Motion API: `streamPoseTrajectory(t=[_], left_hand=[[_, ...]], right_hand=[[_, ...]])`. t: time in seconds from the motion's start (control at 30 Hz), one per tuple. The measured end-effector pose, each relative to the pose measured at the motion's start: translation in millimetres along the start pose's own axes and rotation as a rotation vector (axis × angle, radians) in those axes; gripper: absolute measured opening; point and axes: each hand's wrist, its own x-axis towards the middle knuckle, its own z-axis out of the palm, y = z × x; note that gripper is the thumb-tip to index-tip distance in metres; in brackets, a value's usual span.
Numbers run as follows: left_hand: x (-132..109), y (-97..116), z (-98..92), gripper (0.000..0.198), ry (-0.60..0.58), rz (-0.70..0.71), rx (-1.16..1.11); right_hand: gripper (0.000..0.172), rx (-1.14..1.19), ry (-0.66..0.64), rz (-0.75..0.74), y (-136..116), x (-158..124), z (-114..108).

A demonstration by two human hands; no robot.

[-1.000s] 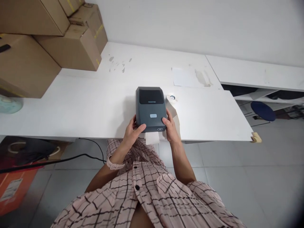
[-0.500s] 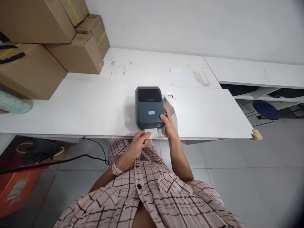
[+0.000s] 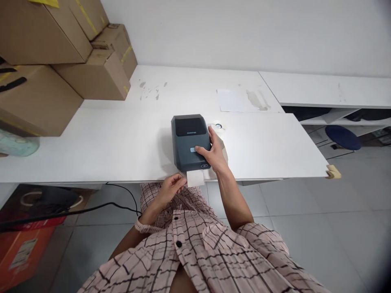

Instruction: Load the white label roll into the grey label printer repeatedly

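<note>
A dark blue-grey label printer (image 3: 186, 140) sits near the front edge of the white table. My right hand (image 3: 215, 152) is wrapped round its right side, thumb on top at the light button (image 3: 193, 149). From the printer's front, a white paper label (image 3: 195, 179) sticks out past the table edge. Just left of that label is my left hand (image 3: 173, 187), its fingers curled together; whether a fingertip touches the label's edge I cannot tell. Behind my right hand, a roll of labels (image 3: 218, 127) lies partly hidden beside the printer.
Cardboard boxes (image 3: 91, 75) are stacked at the table's back left, with a pale green rolled or wrapped item (image 3: 20, 144) below them. A sheet of paper (image 3: 232, 100) lies at the back. A black cable (image 3: 91, 202) hangs at lower left; a blue stool (image 3: 342, 137) stands right.
My left hand has come off the label and moved slightly left. My right thumb has slid from the printer's front corner up to its button. More of the label shows.
</note>
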Motion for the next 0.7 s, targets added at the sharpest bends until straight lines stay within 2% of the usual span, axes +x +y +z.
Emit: streamPoseTrajectory(t=[0.13,0.2,0.23,0.33,0.4,0.5,0.6,0.7], left_hand=[[-1,3,-14.7,0.035,0.302,0.106,0.000],[2,7,-14.2,0.035,0.441,0.221,0.043],[4,9,-12.1,0.040,0.473,0.275,0.071],[9,16,-2.8,0.057,0.419,0.348,0.138],[10,23,1.3,0.061,0.364,0.352,0.152],[12,40,-0.3,0.063,0.351,0.392,0.152],[23,62,-8.7,0.061,0.363,0.516,0.100],[50,75,-17.5,0.058,0.395,0.584,0.048]], right_hand=[[0.103,-0.042,0.017,-0.052,-3,2,2],[0.101,-0.050,0.023,-0.079,-1,0,1],[0.099,-0.046,0.020,-0.087,0,-3,1],[0.088,-0.004,-0.007,-0.075,5,-17,-5],[0.081,0.048,-0.005,-0.060,9,-27,-10],[0.081,0.141,0.013,-0.077,7,-33,-18],[0.083,0.145,0.016,-0.137,-6,-19,-24],[0.080,0.057,0.006,-0.214,-26,12,-25]])
